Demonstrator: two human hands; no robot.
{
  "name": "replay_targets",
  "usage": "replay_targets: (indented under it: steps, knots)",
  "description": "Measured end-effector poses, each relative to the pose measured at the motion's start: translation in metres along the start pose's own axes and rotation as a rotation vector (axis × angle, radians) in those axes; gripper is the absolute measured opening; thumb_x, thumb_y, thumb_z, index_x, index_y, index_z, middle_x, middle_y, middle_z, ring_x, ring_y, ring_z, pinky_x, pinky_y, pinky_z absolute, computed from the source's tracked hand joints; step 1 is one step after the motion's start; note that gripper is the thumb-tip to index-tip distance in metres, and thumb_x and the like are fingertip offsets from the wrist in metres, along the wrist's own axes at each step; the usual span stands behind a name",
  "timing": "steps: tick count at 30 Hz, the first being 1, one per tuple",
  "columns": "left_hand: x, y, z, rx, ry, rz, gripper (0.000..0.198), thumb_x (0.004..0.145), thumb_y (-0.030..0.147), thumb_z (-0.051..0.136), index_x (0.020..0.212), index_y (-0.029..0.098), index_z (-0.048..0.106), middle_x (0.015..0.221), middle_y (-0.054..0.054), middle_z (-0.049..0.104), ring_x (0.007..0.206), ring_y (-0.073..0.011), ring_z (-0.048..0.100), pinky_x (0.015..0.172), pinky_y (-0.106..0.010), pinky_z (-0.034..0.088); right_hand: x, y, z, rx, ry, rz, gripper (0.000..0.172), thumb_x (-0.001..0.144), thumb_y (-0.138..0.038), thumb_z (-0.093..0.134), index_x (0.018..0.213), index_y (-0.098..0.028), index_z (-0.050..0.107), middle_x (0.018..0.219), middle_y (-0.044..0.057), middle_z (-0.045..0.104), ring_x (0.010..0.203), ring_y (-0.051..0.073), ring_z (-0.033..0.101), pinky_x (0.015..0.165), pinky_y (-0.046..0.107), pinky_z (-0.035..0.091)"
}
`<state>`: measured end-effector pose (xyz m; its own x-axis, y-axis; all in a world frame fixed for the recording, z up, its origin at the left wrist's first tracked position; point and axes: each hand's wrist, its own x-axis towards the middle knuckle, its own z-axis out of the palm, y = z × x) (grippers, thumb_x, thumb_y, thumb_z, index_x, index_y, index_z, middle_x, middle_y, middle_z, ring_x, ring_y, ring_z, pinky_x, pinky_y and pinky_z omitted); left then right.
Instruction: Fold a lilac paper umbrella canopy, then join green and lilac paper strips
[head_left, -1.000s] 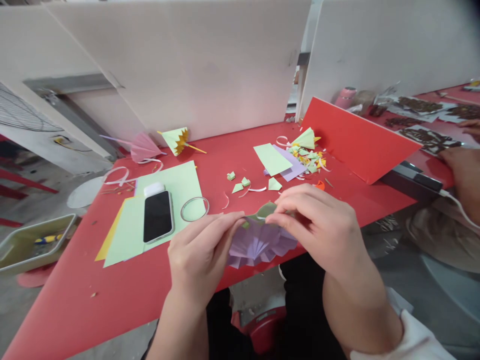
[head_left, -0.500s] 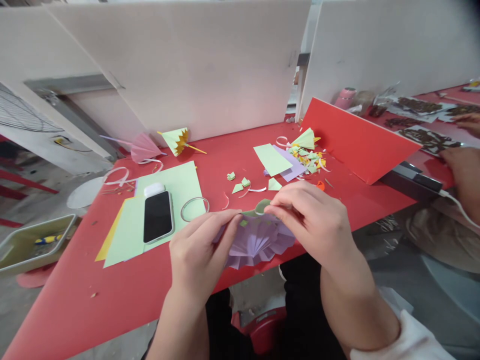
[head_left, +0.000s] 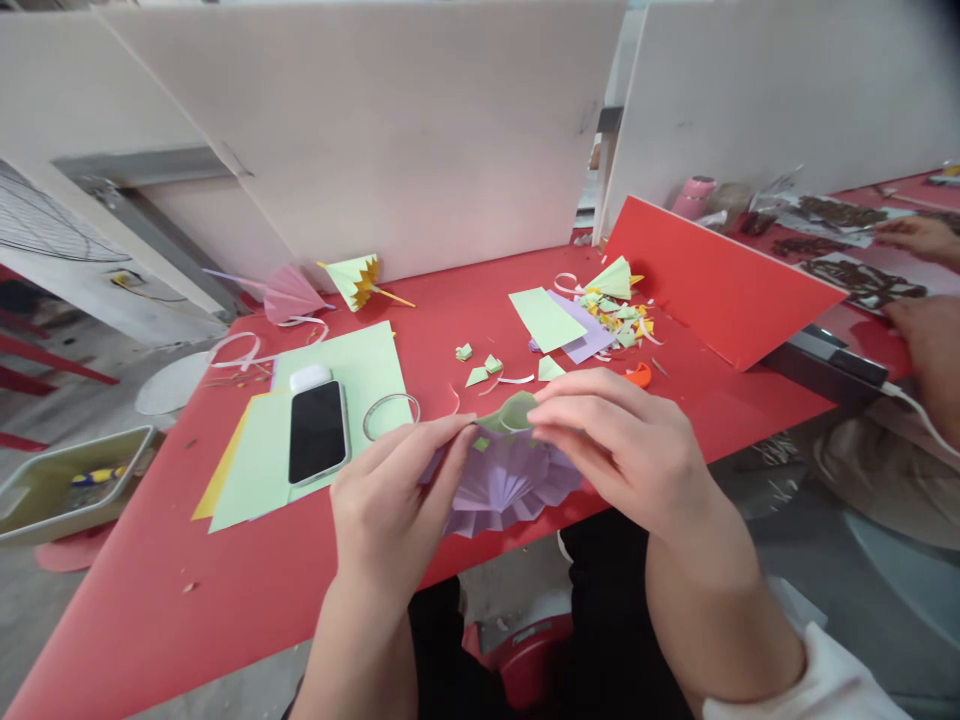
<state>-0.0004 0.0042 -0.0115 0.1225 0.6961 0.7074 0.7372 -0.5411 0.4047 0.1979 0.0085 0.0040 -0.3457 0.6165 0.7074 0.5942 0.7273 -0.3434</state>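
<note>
White panels [head_left: 375, 130] stand behind a red table [head_left: 247, 620], and a red board [head_left: 720, 280] leans at an angle on its right part. Green sheets [head_left: 255, 450] overlap on the left, with a yellow edge showing beneath. Pleated and purple, a fan [head_left: 499, 485] spreads between the person's two hands, over the near edge of the table. A green paper umbrella [head_left: 352, 282] lies on its side beside a pink one [head_left: 290, 295], close to the panels. Thumb and fingers of the left hand [head_left: 394, 485] press narrowly together at one end of a green strip [head_left: 517, 412]; whether they also grip the fan is hidden. The right hand [head_left: 630, 440] pinches the strip's other end, and the paper bows upward between the fingertips, just above the fan. A phone [head_left: 319, 432] rests on the sheets, touching or just beside a white case [head_left: 310, 377]. Small green scraps [head_left: 551, 368] lie beyond the hands.
</note>
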Motion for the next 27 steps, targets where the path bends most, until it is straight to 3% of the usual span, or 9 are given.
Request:
replay_targets:
  steps: [5, 13, 20, 27]
  knots:
    - [0.0004, -0.0004, -0.0005, 0.001, -0.011, 0.013, 0.01, 0.08, 0.016, 0.062, 0.087, 0.022, 0.066, 0.074, 0.002, 0.069, 0.063, -0.0101, 0.062, 0.061, -0.02, 0.05, -0.0021, -0.0006, -0.0002, 0.141, -0.08, 0.018, 0.035, 0.081, 0.002, 0.041, 0.102, -0.022, 0.054, 0.101, 0.002, 0.064, 0.096, 0.011, 0.06, 0.071, 0.021, 0.048]
    - [0.0, -0.0001, -0.0025, -0.015, -0.023, 0.025, 0.012, 0.079, 0.014, 0.062, 0.088, 0.021, 0.066, 0.076, 0.003, 0.069, 0.066, -0.0098, 0.063, 0.064, -0.019, 0.049, -0.0006, 0.0005, -0.0034, 0.088, -0.173, 0.107, 0.021, 0.085, -0.004, 0.04, 0.086, -0.02, 0.052, 0.09, 0.002, 0.061, 0.081, 0.01, 0.058, 0.065, 0.021, 0.044]
    - [0.0003, 0.0003, -0.003, 0.01, -0.002, 0.025, 0.011, 0.079, 0.015, 0.062, 0.087, 0.021, 0.066, 0.075, 0.003, 0.07, 0.065, -0.0093, 0.063, 0.062, -0.019, 0.049, -0.0014, -0.0004, -0.002, 0.046, -0.046, 0.077, 0.022, 0.08, -0.003, 0.047, 0.091, -0.018, 0.06, 0.086, 0.002, 0.061, 0.075, 0.01, 0.057, 0.063, 0.021, 0.045]
    - [0.0008, 0.0, -0.0027, 0.013, -0.014, 0.034, 0.014, 0.08, 0.015, 0.061, 0.092, 0.022, 0.066, 0.077, 0.003, 0.07, 0.064, -0.009, 0.063, 0.061, -0.018, 0.048, -0.0018, 0.001, 0.0008, 0.063, 0.006, 0.032, 0.021, 0.08, -0.003, 0.053, 0.093, -0.016, 0.061, 0.087, 0.001, 0.065, 0.081, 0.009, 0.06, 0.071, 0.02, 0.048]
